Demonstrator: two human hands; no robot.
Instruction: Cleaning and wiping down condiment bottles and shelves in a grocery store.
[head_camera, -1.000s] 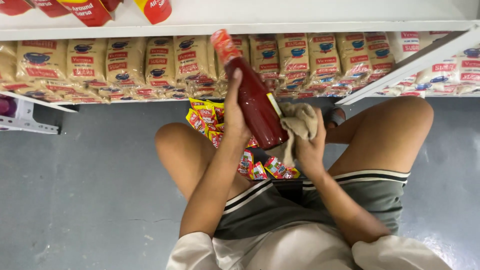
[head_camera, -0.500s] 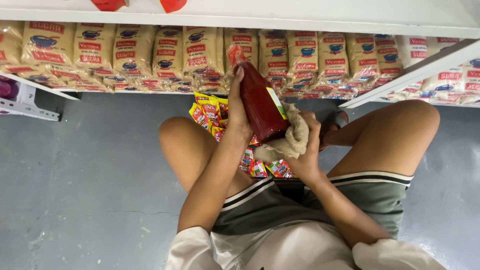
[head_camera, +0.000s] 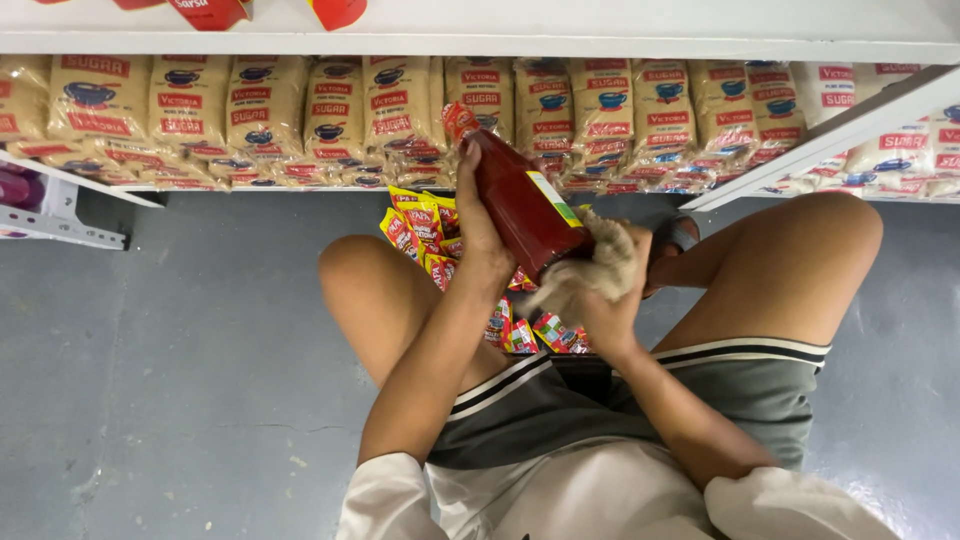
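My left hand (head_camera: 478, 225) grips a dark red sauce bottle (head_camera: 520, 205) by its side, tilted with its cap toward the shelf. My right hand (head_camera: 600, 290) presses a beige cloth (head_camera: 605, 262) against the bottle's base. Both hands are held above my bent knees. Under the bottle, between my legs, lies a pile of small red and yellow sachets (head_camera: 430, 235).
A white shelf (head_camera: 500, 40) runs across the top, with rows of tan paper bags (head_camera: 340, 115) stacked beneath it. A second white shelf edge (head_camera: 830, 135) slants at the right. A white bracket (head_camera: 55, 215) juts at the left over the grey floor (head_camera: 180, 380).
The bottle has tipped lower and more level. My right hand with the cloth has slid from the bottle's side to its base.
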